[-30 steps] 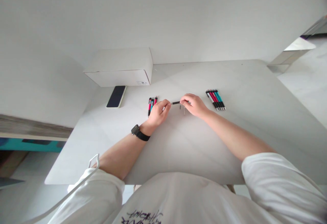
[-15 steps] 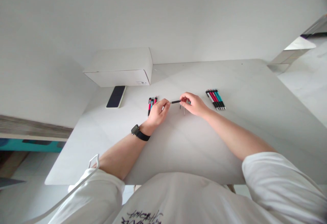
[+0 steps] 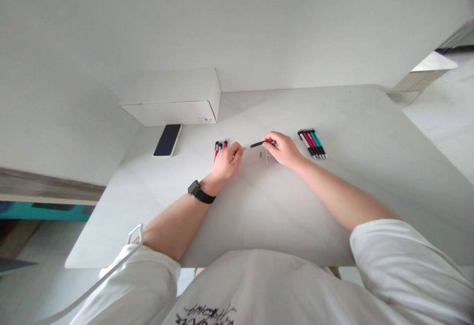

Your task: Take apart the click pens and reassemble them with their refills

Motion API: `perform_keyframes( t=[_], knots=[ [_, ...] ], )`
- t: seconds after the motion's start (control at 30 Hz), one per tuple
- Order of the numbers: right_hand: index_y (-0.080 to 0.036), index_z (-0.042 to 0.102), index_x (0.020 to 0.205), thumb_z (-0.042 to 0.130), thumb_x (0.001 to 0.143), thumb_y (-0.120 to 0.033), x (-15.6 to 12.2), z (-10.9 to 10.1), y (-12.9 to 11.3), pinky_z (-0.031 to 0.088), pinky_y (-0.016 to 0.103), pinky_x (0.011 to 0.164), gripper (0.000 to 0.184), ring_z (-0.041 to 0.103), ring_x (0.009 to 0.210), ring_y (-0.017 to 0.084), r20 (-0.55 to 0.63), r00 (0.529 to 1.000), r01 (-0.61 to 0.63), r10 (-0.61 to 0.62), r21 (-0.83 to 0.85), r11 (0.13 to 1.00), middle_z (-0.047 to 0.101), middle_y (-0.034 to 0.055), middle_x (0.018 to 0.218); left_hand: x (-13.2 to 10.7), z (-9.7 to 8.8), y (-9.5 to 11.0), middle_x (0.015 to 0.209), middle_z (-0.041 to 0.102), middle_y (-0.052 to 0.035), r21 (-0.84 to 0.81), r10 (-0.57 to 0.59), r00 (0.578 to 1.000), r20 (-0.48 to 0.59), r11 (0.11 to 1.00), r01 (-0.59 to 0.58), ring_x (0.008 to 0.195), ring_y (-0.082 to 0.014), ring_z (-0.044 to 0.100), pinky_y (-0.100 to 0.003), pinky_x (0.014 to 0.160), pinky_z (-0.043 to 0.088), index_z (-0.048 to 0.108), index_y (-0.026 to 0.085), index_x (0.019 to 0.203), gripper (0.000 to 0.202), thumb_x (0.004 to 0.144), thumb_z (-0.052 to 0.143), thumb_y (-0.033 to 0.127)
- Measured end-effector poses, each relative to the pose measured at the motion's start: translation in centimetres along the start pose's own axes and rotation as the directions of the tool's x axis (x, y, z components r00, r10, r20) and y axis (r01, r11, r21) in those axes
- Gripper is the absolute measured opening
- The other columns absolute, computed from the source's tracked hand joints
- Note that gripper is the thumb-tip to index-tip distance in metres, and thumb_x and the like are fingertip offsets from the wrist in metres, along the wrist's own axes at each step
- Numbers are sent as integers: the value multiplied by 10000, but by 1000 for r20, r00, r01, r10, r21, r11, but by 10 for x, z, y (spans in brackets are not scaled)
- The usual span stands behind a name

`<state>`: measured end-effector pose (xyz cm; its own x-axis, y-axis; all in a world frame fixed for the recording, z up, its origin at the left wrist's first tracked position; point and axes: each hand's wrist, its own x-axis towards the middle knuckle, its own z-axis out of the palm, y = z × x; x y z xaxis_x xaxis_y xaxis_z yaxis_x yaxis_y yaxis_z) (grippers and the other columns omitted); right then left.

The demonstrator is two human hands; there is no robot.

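Note:
My right hand (image 3: 283, 149) pinches a pen whose black end (image 3: 256, 144) sticks out to the left, lifted a little off the white table (image 3: 259, 201). My left hand (image 3: 227, 161), with a black watch (image 3: 198, 191) on the wrist, is closed with its fingertips pinched on a small silver pen tip (image 3: 243, 148), now apart from the black end. Small loose pen parts (image 3: 265, 157) lie on the table under my right hand. Three pens (image 3: 219, 147) lie just behind my left hand. A row of several pens (image 3: 313, 143) lies to the right of my right hand.
A white cardboard box (image 3: 174, 98) stands at the back left against the wall. A dark phone (image 3: 167, 140) lies in front of it. The table's left edge drops to a wooden shelf (image 3: 44, 186). A white cable (image 3: 107, 270) hangs near my left sleeve.
My hands have drawn slightly apart: the pen's black end has tilted up in my right hand, and a gap now shows between it and the tip in my left fingers.

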<state>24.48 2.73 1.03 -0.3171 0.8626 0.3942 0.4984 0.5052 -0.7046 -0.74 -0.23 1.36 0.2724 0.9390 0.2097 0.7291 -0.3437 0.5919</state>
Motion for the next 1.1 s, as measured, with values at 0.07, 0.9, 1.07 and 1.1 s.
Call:
perform_keyframes(
  t=[0.07, 0.9, 1.07, 1.1],
  knots=[
    [-249, 707, 1015, 612, 967, -341, 1, -2, 3, 502, 341, 851, 141, 679, 902, 217, -7, 1000, 3, -3, -17, 1000, 756, 49, 986, 1, 0, -2, 747, 659, -70, 173, 1, 999, 33, 985, -7, 733, -212, 608, -317, 705, 390, 628, 206, 840, 373, 1069, 404, 397],
    [-249, 758, 940, 649, 978, -355, 6, 6, 4, 474, 315, 812, 157, 658, 838, 187, 137, 990, -14, 24, -70, 997, 738, 32, 926, 5, 9, -20, 755, 700, -105, 310, 74, 997, 14, 948, -75, 744, -257, 644, -372, 790, 402, 669, 191, 838, 437, 1087, 413, 443],
    [-244, 759, 910, 687, 962, -328, 10, 23, 4, 447, 331, 824, 122, 661, 879, 207, 227, 973, 3, 42, -193, 981, 749, 44, 930, 6, 6, -17, 689, 615, -56, 134, 48, 995, -93, 990, -35, 665, -206, 569, -331, 663, 330, 567, 216, 770, 484, 1116, 327, 456],
    [-244, 761, 914, 686, 966, -332, 11, 26, 4, 440, 345, 844, 127, 662, 906, 219, 228, 973, 10, 44, -231, 973, 750, 52, 934, 5, 6, -15, 678, 598, -48, 90, 43, 994, -104, 995, -34, 650, -197, 553, -327, 649, 319, 545, 218, 758, 493, 1118, 318, 468]
  ],
)
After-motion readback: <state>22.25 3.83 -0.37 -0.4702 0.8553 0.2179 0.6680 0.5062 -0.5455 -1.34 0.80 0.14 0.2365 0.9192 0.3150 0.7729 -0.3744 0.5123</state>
